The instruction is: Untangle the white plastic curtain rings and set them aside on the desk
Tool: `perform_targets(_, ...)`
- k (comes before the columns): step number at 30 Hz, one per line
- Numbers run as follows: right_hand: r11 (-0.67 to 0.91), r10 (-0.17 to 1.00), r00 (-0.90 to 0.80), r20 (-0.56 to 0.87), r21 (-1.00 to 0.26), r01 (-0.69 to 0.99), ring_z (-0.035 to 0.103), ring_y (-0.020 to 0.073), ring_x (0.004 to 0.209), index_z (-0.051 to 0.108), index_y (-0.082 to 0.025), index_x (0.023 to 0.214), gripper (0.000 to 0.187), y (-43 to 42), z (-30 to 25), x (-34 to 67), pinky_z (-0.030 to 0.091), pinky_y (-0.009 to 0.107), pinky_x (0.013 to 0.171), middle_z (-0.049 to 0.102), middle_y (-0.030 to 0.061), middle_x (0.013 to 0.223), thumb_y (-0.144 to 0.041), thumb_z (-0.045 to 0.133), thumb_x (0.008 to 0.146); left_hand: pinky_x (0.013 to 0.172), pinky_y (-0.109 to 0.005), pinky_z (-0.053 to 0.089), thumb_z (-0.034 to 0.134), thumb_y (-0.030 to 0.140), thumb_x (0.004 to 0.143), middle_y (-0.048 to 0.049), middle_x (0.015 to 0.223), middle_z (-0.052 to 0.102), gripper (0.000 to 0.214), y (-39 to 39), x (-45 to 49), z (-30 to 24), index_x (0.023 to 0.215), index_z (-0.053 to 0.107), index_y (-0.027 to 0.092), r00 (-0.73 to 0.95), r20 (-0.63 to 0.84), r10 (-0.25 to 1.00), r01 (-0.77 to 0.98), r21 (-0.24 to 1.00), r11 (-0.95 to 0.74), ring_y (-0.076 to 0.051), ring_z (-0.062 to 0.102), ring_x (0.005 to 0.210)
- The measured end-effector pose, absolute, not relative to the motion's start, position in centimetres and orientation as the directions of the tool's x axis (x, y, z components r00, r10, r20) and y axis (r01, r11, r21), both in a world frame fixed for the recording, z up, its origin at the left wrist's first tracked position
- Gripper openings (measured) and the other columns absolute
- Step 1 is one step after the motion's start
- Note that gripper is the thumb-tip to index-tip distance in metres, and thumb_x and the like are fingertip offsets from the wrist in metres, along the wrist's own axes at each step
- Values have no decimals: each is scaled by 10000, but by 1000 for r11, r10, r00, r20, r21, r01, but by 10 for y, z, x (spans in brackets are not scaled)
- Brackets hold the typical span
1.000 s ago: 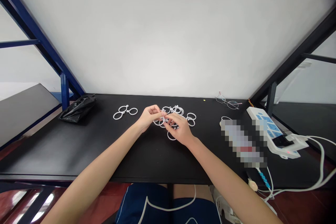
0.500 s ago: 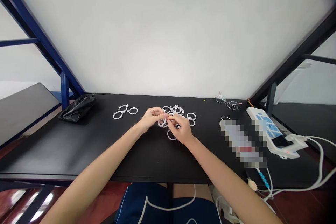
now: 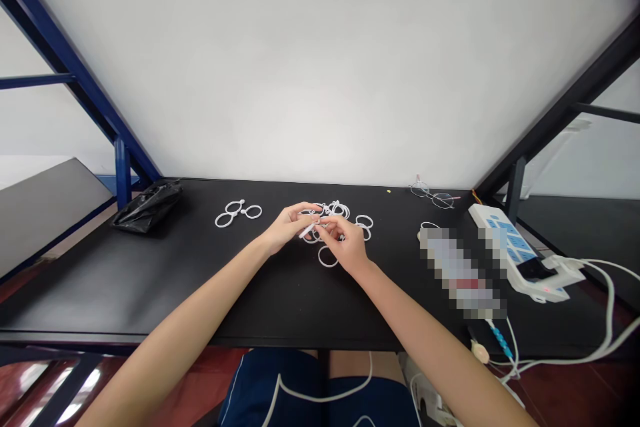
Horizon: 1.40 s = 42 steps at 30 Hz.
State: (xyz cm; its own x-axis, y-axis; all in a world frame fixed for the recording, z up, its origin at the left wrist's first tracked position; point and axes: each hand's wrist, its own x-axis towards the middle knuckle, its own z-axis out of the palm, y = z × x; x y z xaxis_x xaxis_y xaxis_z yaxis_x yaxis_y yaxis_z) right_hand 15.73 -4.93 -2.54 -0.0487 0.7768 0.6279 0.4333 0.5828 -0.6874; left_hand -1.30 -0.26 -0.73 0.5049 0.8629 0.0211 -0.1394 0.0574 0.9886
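Over the middle of the black table, my left hand and my right hand meet fingertip to fingertip, both closed on a small white plastic ring that looks like a curtain ring. It is seen nearly edge-on, and my fingers partly hide it. Behind and below my hands lie several more white rings, some overlapping. One loose ring rests just in front of my right hand, and others lie to its right. Three rings with small round knobs sit apart, left of my left hand.
A black plastic bag lies at the far left. Eyeglasses rest near the wall at the right. A blurred-out device and a white power strip with cables occupy the table's right side.
The ring between my hands has turned so that it shows nearly edge-on, slanting down to the left. My fingers have shifted slightly around it. The rings on the table look unmoved.
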Motion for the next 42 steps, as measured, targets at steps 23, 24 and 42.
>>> perform_targets(23,598,742,-42,669,-633,492,446,92,434,675,-208,839,130,-47,-27,156,441,229,491,484,-60,508,-325,623,859,599,-250,543,622,562,812,-103,925,704,482,-4,-13,-6,1074,701,166,558,-44,829,-103,987,121,-198,667,816)
perform_targets(24,593,743,-32,669,-635,496,447,93,432,672,-207,841,137,-47,-27,157,444,232,496,481,-61,503,-333,621,860,596,-252,544,609,575,816,-109,929,703,498,-4,-13,-6,1081,696,162,568,-35,823,-114,986,121,-202,670,818)
perform_targets(42,562,799,-56,598,-712,420,451,91,424,630,-203,851,192,-49,-24,158,384,234,455,551,-41,544,-390,594,877,388,-185,370,582,403,828,26,599,511,254,-10,-10,1,907,618,164,579,-85,811,-124,974,191,-39,334,396)
